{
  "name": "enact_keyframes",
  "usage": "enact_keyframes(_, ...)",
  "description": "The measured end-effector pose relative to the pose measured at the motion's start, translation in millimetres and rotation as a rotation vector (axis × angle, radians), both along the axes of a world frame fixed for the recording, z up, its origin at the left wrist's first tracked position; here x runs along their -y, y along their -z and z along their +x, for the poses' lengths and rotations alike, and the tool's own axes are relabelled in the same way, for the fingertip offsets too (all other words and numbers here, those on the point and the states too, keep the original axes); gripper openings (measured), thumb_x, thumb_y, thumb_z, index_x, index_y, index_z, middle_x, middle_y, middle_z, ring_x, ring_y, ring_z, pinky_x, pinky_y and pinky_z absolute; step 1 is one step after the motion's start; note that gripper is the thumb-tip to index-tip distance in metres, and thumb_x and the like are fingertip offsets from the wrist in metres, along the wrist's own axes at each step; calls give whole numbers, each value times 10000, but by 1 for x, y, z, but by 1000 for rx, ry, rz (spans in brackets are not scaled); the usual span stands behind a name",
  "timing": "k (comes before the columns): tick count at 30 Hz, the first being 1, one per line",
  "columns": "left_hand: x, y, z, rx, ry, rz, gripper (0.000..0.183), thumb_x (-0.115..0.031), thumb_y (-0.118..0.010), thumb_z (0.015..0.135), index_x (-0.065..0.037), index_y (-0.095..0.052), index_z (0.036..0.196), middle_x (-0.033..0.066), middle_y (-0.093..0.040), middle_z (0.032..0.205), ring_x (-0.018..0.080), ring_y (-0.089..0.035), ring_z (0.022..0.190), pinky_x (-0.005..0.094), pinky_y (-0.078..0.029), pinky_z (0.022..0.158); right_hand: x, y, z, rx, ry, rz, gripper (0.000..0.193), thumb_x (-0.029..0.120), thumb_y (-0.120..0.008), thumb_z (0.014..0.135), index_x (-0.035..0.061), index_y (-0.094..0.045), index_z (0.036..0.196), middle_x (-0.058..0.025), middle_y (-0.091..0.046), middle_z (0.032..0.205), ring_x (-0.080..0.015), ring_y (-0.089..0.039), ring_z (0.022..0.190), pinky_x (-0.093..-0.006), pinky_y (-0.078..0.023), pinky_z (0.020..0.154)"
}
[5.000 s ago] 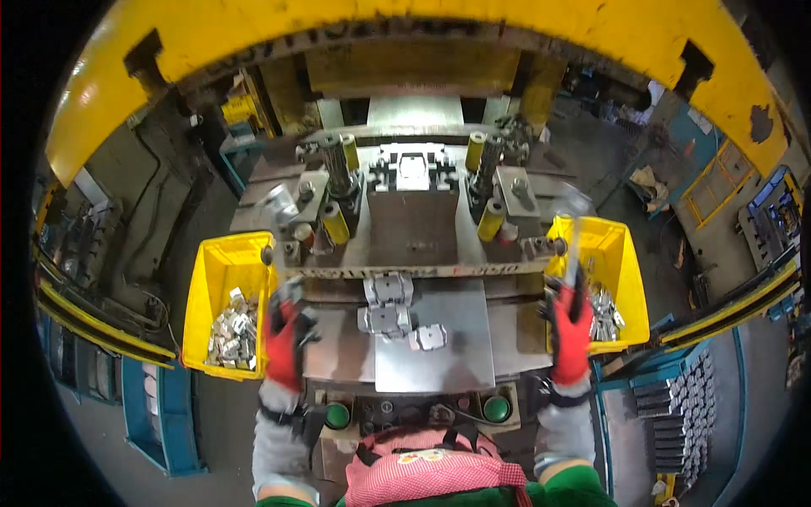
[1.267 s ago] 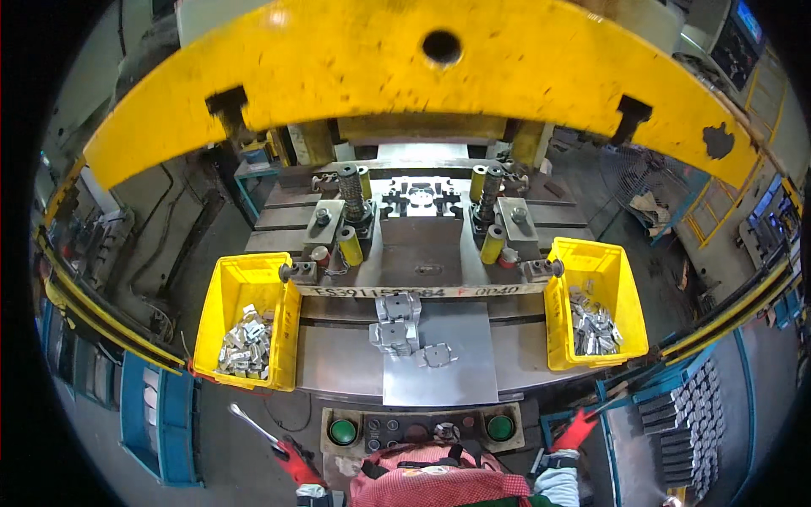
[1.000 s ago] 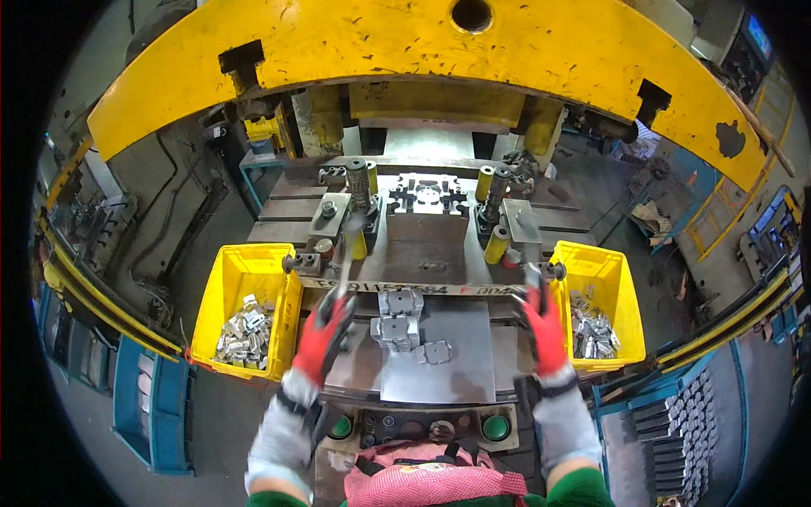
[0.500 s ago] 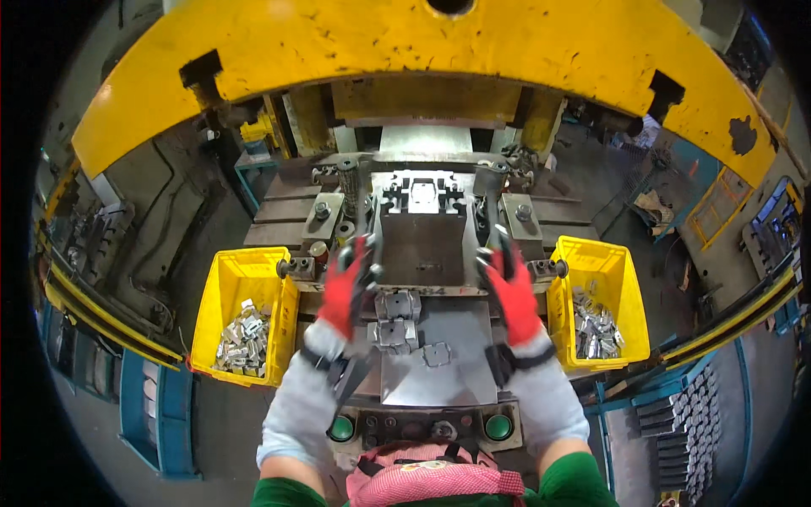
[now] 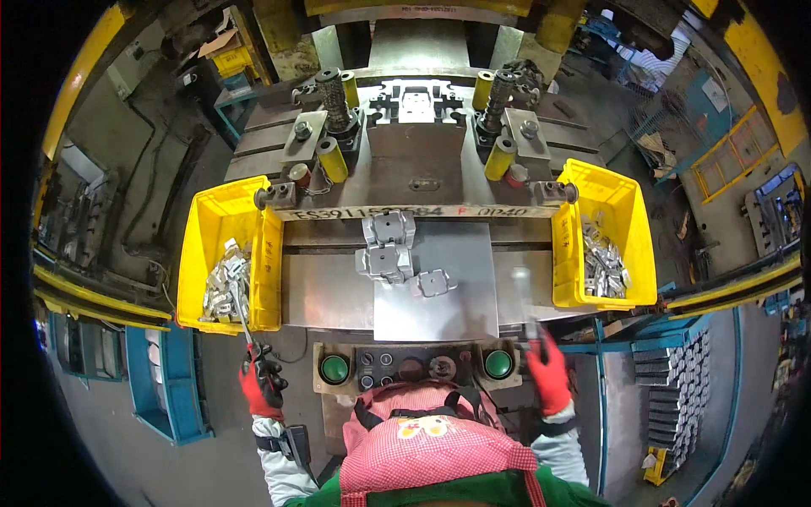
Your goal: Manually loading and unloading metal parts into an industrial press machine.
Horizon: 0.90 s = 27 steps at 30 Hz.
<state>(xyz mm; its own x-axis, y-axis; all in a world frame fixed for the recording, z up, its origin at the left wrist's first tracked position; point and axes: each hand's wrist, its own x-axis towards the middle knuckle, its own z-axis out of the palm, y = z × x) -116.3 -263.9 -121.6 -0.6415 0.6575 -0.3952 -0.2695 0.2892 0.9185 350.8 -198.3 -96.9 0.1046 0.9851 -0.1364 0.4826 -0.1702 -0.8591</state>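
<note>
My left hand, in a red glove, grips a thin metal rod whose tip points up at the left yellow bin, which holds stamped metal parts. My right hand, also red-gloved, holds a second, blurred rod that rises over the right edge of the steel plate. Both hands are low, either side of the control panel. A few stamped grey parts lie on the plate in front of the die, none touched by either hand.
The right yellow bin holds more stamped parts. Two green push buttons flank the panel's knobs. Yellow-capped guide posts stand around the die. A blue rack is at the lower left, and yellow rails run along both sides.
Both hands have pulled back from the parts in front of the die to the sides of the control panel. The yellow press head has risen almost out of view.
</note>
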Motion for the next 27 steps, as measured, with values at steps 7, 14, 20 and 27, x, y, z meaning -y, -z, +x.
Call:
enact_keyframes(7, -31, -13, 36, -46, 93, 360, 363, -277, -479, 830, -50, -446, 1111, 24, -497, 661, 88, -467, 492, 221, -426, 419, -40, 64, -57, -408, -281, -231, 486, 174, -571, 781, 47, -388, 1213, -55, -551, 971, -98, -494, 890, -234, -395, 784)
enact_keyframes(14, -3, -4, 42, 92, -21, 461, 359, -131, -527, 783, -27, -431, 1112, 40, -529, 723, 121, -510, 589, 272, -456, 581, -56, -19, -38, -667, -270, -178, 441, 158, -497, 835, 59, -358, 1242, -17, -547, 908, -62, -479, 793, -188, -399, 672)
enact_keyframes(20, -24, -5, 52, 190, 29, 392, 308, -105, -508, 778, -36, -447, 1072, 0, -458, 656, 96, -447, 539, 232, -407, 486, -201, -90, -95, -563, -256, 155, 257, 244, -476, 852, 78, -487, 1049, 23, -500, 736, -40, -451, 567, -190, -407, 484)
enact_keyframes(27, -11, 3, 51, 232, -25, 392, 266, -139, -484, 815, -68, -455, 1070, -51, -374, 566, 56, -390, 468, 201, -350, 386, -333, -54, -139, -153, -316, 283, 295, 266, -541, 806, 37, -543, 991, 9, -554, 867, -78, -482, 783, -211, -375, 712)
